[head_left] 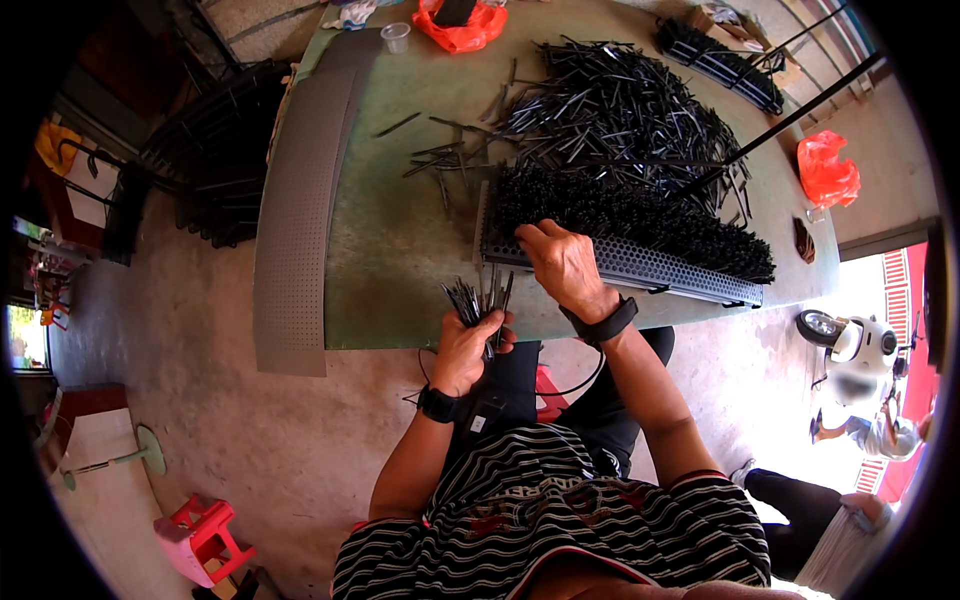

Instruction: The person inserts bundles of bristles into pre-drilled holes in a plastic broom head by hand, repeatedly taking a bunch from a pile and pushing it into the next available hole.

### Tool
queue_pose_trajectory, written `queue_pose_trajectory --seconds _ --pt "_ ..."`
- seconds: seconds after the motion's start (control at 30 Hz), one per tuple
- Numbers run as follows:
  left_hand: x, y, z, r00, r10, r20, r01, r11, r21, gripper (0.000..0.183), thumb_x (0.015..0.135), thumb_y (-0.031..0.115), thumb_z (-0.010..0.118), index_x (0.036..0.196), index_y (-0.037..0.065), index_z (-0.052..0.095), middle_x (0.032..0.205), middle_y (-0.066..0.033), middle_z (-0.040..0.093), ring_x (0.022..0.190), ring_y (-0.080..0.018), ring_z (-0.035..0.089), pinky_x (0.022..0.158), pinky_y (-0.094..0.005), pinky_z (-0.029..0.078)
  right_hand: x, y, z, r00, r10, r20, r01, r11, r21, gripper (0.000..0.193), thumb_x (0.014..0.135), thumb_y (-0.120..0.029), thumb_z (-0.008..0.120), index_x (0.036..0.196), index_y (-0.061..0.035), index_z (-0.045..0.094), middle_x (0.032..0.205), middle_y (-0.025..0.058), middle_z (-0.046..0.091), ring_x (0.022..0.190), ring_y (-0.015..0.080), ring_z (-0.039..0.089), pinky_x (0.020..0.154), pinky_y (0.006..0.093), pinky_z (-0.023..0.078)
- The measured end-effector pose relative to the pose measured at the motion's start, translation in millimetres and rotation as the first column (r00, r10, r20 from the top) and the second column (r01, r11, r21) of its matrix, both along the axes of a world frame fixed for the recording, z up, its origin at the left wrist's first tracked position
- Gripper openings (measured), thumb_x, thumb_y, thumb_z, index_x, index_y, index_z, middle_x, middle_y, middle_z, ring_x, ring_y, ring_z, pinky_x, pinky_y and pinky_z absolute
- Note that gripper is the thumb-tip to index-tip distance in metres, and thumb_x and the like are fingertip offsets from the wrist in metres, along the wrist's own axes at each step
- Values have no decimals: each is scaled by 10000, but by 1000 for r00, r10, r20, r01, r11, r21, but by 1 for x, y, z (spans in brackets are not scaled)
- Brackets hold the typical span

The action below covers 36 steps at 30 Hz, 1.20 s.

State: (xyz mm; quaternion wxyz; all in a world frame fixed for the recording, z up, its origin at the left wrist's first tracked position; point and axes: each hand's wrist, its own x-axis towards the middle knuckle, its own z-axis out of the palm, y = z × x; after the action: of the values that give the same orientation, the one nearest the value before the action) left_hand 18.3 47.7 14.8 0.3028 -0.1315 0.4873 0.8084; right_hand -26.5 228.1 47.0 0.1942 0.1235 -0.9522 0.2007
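A bundle of thin black strips [466,300] stands up out of my left hand [475,342], whose fingers are wrapped round it just off the table's front edge. My right hand [562,262] is closed in a pinch at the left part of a long metal rack [690,278] with round holes. Whatever lies between those fingertips is hidden. Dense black bristle-like strips [620,205] stand up along the rack. Behind it spreads a large loose heap of black strips [630,110].
The greenish table [390,260] carries perforated sheets [300,220] at its left side. Red plastic bags [465,28], a clear cup [396,38] and another black-filled rack [720,65] lie farther back. A dark rod [810,108] crosses the right side. A red stool [205,540] stands lower left; a person sits lower right.
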Motion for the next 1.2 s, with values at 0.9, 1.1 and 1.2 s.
queue_pose_trajectory --seconds 0.9,1.1,1.2 --pt "4 18 -1 985 -169 -37 170 985 30 128 852 90 581 917 -18 599 800 -105 639 603 -182 621 498 -284 510 21 8 0 889 145 433 229 680 -697 183 795 -155 645 837 23 652 688 59 633 617 85 551 560 249 438" --pt "3 13 -15 995 -89 45 88 996 22 155 840 96 598 939 -23 600 805 -116 637 608 -196 624 493 -295 512 17 8 12 969 -134 206 245 538 -807 137 878 -46 528 989 25 565 781 70 645 618 97 614 535 207 478" --pt "3 13 -12 996 -85 38 84 996 19 166 838 96 601 956 -20 602 806 -118 636 613 -195 623 491 -296 512 15 2 3 973 -217 83 197 576 -794 156 870 -19 531 1022 15 539 792 89 649 651 119 640 544 219 493"
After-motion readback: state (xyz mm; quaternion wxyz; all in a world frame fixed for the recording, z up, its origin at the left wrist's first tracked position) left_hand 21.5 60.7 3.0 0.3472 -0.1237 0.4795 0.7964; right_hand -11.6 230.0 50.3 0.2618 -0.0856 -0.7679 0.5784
